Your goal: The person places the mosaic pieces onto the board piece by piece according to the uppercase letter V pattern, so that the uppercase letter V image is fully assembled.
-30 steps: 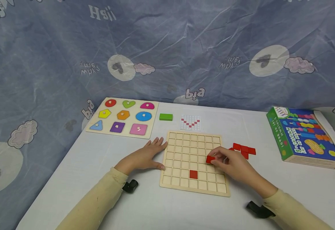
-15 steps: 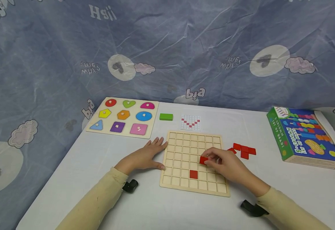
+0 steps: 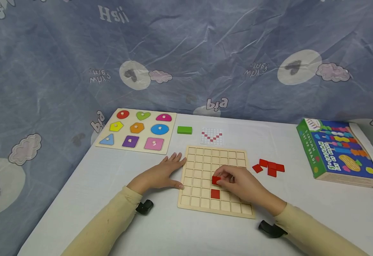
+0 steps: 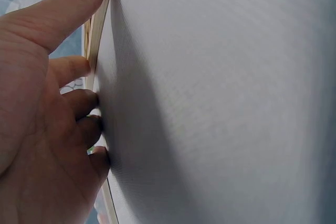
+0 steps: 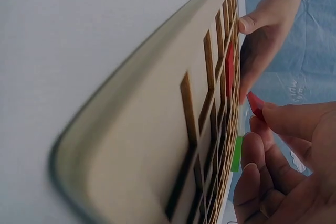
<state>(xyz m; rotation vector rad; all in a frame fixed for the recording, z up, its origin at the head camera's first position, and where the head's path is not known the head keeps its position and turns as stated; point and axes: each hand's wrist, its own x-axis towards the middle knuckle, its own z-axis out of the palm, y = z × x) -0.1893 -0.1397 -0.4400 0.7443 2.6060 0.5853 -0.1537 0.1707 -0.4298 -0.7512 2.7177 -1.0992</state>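
A wooden grid board (image 3: 197, 193) lies on the white table, one red square tile (image 3: 215, 194) set in a cell of its lower part. My right hand (image 3: 242, 183) pinches another red tile (image 3: 216, 180) between thumb and fingers, over the cells just behind the set one. In the right wrist view this pinched tile (image 5: 255, 104) stands tilted, off the grid. With fingers spread, my left hand (image 3: 160, 174) rests at the board's left edge; its thumb and index finger touch the rim in the left wrist view.
Several loose red tiles (image 3: 271, 166) lie right of the board. Behind it are a small pattern card (image 3: 212, 136) and a green block (image 3: 184, 130). A shape puzzle board (image 3: 136, 131) lies at the back left, a colourful box (image 3: 343, 153) at the right.
My right hand has carried the pinched red tile leftward across the board, to behind the set tile. A loose tile that it partly hid now shows fully. The left hand stays put.
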